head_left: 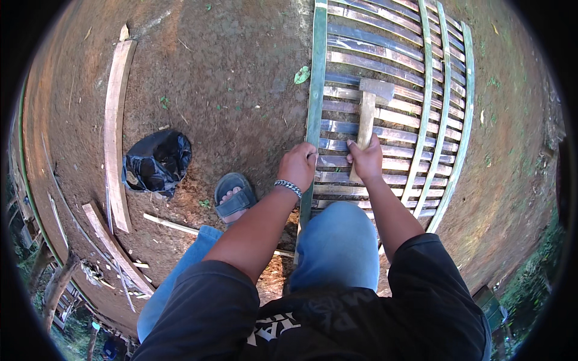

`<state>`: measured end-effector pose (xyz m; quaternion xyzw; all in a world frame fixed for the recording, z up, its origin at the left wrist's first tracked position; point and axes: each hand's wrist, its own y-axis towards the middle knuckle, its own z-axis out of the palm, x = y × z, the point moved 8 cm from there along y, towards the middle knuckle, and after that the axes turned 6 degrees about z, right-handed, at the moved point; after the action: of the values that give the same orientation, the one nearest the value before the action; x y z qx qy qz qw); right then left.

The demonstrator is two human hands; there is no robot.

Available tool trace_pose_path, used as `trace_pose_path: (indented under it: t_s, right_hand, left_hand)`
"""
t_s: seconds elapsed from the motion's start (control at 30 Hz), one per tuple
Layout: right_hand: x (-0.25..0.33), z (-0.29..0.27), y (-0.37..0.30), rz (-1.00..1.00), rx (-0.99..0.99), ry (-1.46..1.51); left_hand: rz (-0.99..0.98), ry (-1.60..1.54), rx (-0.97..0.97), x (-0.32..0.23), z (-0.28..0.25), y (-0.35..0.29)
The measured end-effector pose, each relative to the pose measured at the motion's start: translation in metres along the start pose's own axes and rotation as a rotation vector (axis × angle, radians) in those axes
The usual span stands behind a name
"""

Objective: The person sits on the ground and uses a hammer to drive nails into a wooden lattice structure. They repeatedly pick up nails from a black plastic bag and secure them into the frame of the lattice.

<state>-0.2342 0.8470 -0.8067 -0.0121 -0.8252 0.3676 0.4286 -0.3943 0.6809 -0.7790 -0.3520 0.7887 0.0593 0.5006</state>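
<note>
My right hand (366, 161) is wrapped round the wooden handle of a hatchet (366, 120). Its grey metal head points away from me, over the slats. Beneath it lies a bamboo slat panel (400, 115), with long green strips crossing many split slats. My left hand (297, 166), wearing a chain bracelet, is closed at the panel's left edge strip (316, 78). The thumb and forefinger are pressed together there; whatever they may hold is too small to make out. My knee, in blue jeans, is over the near end of the panel.
A black plastic bag (158, 162) sits on the dirt to the left. Beside it lies a long wooden plank (117, 132), with a shorter board (117, 248) nearer me. A thin wooden strip (170, 224) lies near my sandalled foot (234, 197).
</note>
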Motion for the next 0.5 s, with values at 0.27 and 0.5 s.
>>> trace_pose_path:
  t_s: [0.27,0.5]
  right_hand:
    - [0.004,0.001,-0.001,0.019,-0.006,-0.013]
    - [-0.002,0.003,-0.003,0.074,0.027,-0.01]
  left_hand:
    - [-0.003,0.032,-0.079,0.0,0.002,-0.005]
    - [0.016,-0.158,-0.601,0.006,0.013,-0.023]
